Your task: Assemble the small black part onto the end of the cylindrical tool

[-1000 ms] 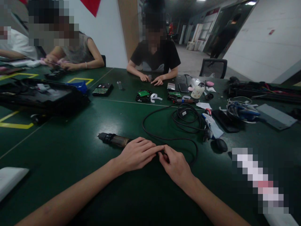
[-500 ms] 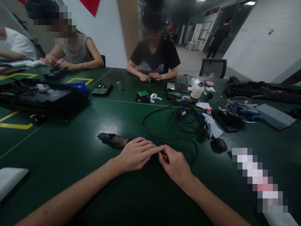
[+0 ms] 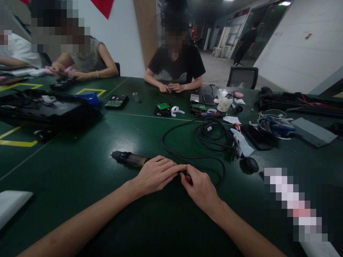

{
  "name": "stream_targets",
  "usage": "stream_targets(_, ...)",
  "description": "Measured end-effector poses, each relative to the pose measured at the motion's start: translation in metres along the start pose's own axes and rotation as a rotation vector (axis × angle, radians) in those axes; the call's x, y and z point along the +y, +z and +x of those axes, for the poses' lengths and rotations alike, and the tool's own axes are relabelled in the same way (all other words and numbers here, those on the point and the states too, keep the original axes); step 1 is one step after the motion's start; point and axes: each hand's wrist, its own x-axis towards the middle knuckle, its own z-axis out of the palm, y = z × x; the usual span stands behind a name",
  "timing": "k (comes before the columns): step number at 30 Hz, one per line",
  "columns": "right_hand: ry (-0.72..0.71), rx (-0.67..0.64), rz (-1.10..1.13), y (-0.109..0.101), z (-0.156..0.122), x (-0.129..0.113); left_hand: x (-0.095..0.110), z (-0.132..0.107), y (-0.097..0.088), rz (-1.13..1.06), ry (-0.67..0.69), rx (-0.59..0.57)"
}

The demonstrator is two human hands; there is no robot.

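Note:
A dark corded tool (image 3: pixel 128 158) lies on the green table (image 3: pixel 80 171), its tip pointing left. My left hand (image 3: pixel 158 174) rests over the tool's rear part, fingers laid together across it and stretched toward the right. My right hand (image 3: pixel 199 187) meets those fingertips, its fingers curled in a pinch on the tool's end, where the black cable (image 3: pixel 193 157) leaves. The part between my hands is mostly hidden.
The cable loops back to a coil (image 3: pixel 214 134) and plug. Circuit boards (image 3: pixel 164 106), a phone (image 3: pixel 207 99), a bottle (image 3: pixel 225 103), a black mouse (image 3: pixel 250 164), a black case (image 3: pixel 48 110) and cables lie around. Three people sit across the table; an empty chair (image 3: pixel 242 76) stands far right.
My hands stay on the tool; the fingers shift only slightly. The person opposite has drawn both hands together. A figure in the far corridor has walked left.

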Motion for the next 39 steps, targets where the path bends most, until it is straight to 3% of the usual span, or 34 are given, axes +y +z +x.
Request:
stream_targets(23,-0.011,0.006,0.006,-0.0005,0.0002,0.0009,0.0004,0.0009,0.0012,0.015,-0.013,0.021)
stream_targets(39,-0.013,0.010,0.001,-0.0002,0.0000,0.0016,0.0005,0.0011,-0.0017,-0.010,-0.007,-0.030)
